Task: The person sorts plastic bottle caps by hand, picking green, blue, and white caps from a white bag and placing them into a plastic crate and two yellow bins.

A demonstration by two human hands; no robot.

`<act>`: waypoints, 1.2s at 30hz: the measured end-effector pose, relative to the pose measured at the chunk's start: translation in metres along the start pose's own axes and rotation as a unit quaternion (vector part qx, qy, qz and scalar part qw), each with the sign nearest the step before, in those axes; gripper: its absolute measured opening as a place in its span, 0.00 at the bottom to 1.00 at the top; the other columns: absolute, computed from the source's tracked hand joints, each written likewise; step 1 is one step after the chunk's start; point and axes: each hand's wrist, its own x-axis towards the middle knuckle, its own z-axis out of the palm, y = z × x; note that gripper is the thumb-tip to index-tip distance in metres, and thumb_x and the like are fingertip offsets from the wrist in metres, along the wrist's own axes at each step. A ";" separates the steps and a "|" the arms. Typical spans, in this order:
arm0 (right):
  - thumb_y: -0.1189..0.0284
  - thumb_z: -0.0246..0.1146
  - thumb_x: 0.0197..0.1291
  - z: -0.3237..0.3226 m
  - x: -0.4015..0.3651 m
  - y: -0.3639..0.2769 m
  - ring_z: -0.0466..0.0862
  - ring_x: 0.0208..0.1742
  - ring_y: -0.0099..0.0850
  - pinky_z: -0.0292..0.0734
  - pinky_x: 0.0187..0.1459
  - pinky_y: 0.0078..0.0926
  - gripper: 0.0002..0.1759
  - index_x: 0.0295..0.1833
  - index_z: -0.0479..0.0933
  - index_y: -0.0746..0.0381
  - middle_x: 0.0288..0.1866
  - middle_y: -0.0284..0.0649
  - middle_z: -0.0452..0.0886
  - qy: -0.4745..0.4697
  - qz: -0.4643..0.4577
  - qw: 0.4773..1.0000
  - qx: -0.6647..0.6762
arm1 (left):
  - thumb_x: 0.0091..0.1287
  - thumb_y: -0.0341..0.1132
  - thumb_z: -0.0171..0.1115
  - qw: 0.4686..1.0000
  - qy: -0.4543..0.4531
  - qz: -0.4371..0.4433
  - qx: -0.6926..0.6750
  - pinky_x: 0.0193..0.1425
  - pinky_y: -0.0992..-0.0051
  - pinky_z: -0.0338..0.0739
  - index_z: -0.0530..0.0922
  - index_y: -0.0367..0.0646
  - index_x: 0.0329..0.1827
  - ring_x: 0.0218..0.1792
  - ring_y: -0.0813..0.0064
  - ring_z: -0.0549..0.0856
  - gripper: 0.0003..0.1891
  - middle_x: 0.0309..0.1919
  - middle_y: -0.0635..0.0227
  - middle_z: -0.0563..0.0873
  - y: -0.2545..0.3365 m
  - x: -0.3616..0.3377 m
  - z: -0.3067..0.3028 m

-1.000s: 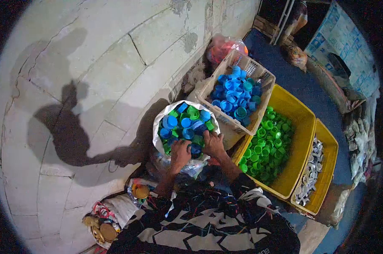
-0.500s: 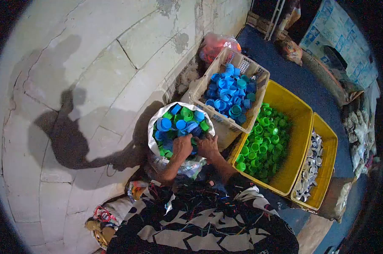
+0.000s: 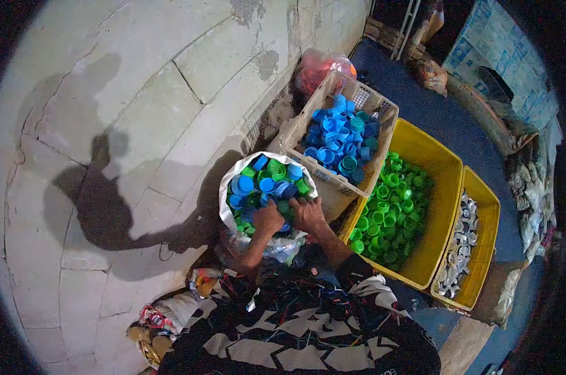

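Touching caps [image 3: 265, 184]: left hand [image 3: 267, 219], right hand [image 3: 308, 215]

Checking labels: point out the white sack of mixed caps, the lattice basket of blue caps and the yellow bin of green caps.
white sack [image 3: 232, 174]: head view, its left rim.
lattice basket [image 3: 328, 185]: head view, its front wall.
yellow bin [image 3: 441, 178]: head view, bare inner wall.

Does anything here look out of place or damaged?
Slightly. In the basket of blue caps, a few greener, teal caps sit mixed in, while the yellow bin beside it looks all green. The wall beside the sack is cracked, with plaster chipped off.
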 end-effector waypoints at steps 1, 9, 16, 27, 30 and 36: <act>0.58 0.69 0.46 -0.006 -0.002 0.000 0.80 0.53 0.47 0.65 0.52 0.53 0.31 0.57 0.70 0.53 0.51 0.50 0.80 0.014 0.005 0.999 0.032 | 0.53 0.37 0.66 1.000 0.024 -0.015 -0.004 0.45 0.49 0.78 0.72 0.43 0.57 0.38 0.46 0.85 0.27 0.37 0.50 0.86 0.000 0.000 0.001; 0.71 0.73 0.45 -0.042 -0.029 0.011 0.81 0.53 0.45 0.75 0.53 0.42 0.32 0.57 0.69 0.63 0.51 0.49 0.80 0.153 0.086 0.902 0.394 | 0.51 0.33 0.67 0.993 0.048 0.027 -0.107 0.44 0.51 0.78 0.73 0.45 0.53 0.40 0.46 0.85 0.24 0.36 0.50 0.85 -0.007 -0.014 -0.009; 0.75 0.69 0.53 -0.075 -0.071 0.012 0.79 0.52 0.32 0.74 0.54 0.30 0.28 0.60 0.69 0.65 0.51 0.43 0.80 0.205 0.177 0.775 0.571 | 0.49 0.33 0.68 0.974 0.113 0.155 -0.119 0.50 0.54 0.75 0.77 0.47 0.45 0.45 0.48 0.82 0.18 0.40 0.54 0.84 -0.015 -0.019 -0.007; 0.70 0.74 0.50 -0.036 -0.110 0.015 0.83 0.40 0.34 0.80 0.45 0.33 0.23 0.53 0.78 0.63 0.45 0.44 0.82 0.213 0.196 0.753 0.591 | 0.46 0.41 0.76 0.991 0.017 0.134 0.015 0.57 0.45 0.67 0.72 0.48 0.54 0.54 0.49 0.77 0.31 0.49 0.58 0.82 -0.005 -0.039 -0.006; 0.67 0.74 0.49 -0.031 -0.112 0.018 0.82 0.48 0.40 0.78 0.52 0.34 0.24 0.52 0.78 0.63 0.48 0.47 0.81 0.225 0.172 0.829 0.483 | 0.47 0.40 0.76 0.993 0.014 0.116 0.015 0.58 0.44 0.66 0.72 0.48 0.55 0.55 0.49 0.76 0.32 0.49 0.58 0.81 -0.004 -0.038 -0.001; 0.63 0.73 0.49 -0.035 -0.117 0.012 0.79 0.53 0.45 0.74 0.57 0.38 0.25 0.52 0.78 0.63 0.51 0.48 0.79 0.192 0.177 0.774 0.577 | 0.50 0.43 0.72 0.986 0.061 0.148 0.034 0.59 0.45 0.65 0.74 0.46 0.55 0.56 0.50 0.75 0.29 0.49 0.57 0.82 0.001 -0.044 -0.006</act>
